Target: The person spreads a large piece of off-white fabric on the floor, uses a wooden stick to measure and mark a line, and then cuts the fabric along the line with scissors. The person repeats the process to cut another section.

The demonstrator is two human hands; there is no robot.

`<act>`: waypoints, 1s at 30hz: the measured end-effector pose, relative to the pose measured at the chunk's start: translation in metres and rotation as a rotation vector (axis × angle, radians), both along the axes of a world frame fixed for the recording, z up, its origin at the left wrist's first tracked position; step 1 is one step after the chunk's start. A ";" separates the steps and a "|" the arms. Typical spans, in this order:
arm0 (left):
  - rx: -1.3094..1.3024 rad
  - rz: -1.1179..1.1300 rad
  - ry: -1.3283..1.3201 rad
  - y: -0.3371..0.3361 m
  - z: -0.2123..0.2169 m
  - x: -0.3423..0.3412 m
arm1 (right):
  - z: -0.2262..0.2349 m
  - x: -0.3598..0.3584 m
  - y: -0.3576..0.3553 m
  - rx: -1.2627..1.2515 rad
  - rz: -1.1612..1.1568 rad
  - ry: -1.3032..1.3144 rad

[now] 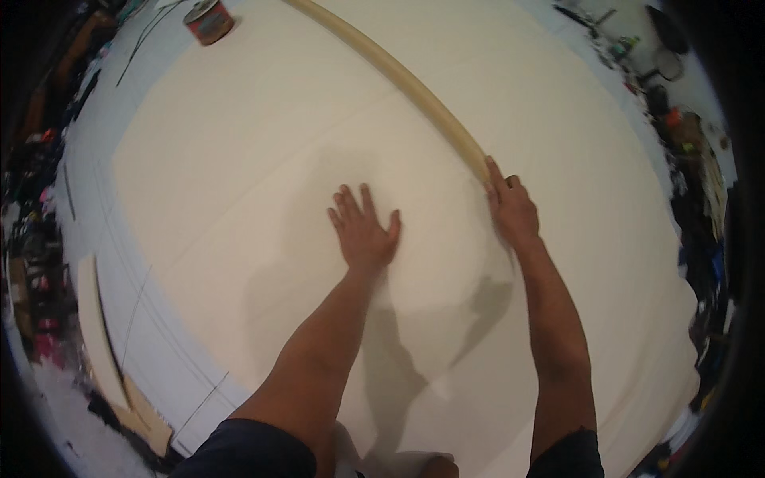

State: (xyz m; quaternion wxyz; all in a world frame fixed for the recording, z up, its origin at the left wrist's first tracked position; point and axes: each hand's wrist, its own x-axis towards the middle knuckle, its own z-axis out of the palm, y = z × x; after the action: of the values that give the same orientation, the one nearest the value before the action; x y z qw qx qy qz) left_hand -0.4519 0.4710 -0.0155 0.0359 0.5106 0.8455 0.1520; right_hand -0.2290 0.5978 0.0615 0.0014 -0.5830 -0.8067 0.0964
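— Across the big cream sheet point(263, 135), what are the hands doing?

— Left hand point(365, 231) lies flat, palm down, fingers spread, pressing on the sheet near its middle and gripping nothing. Right hand point(510, 209) is on the near end of a long pale wooden strip point(398, 73), index finger stretched along it, the other fingers curled at its edge.

— Where does the strip run?

— From that hand it goes away to the far left, lying on the sheet.

— Anything else about?

— A round reddish tin point(209, 19) stands at the far left, well apart from both hands. Down at the near left, a shorter pale strip point(97, 327) lies beside the sheet's edge, with brown cardboard scraps point(147, 414) just nearer.
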 end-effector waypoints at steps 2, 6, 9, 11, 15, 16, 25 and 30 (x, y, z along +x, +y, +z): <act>0.001 -0.025 -0.011 0.009 0.011 -0.001 | 0.003 -0.011 0.037 -0.060 0.043 -0.069; -0.076 -0.009 -0.095 0.005 0.018 -0.006 | -0.029 0.011 0.115 0.026 0.036 -0.025; -0.131 0.017 -0.142 0.006 0.023 -0.005 | -0.024 0.012 0.198 -0.045 -0.094 0.008; -0.159 0.009 -0.173 0.012 0.025 -0.003 | -0.026 0.020 0.252 0.016 -0.091 0.078; -0.204 0.011 -0.202 0.013 0.021 -0.003 | -0.015 -0.016 0.283 -0.016 -0.155 0.051; -0.213 0.018 -0.197 0.013 0.021 -0.005 | -0.013 -0.029 0.273 -0.008 -0.155 0.003; -0.153 0.042 -0.121 0.011 0.019 -0.008 | -0.039 0.022 0.235 0.137 0.013 -0.073; -0.150 0.006 -0.159 0.014 0.017 -0.004 | -0.028 -0.024 0.325 0.109 -0.121 0.057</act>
State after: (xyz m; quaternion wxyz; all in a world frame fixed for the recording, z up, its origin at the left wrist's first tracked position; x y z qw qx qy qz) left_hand -0.4556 0.4849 0.0015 0.1405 0.4902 0.8506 0.1283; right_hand -0.2531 0.9232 0.0331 0.0619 -0.6266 -0.7738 0.0689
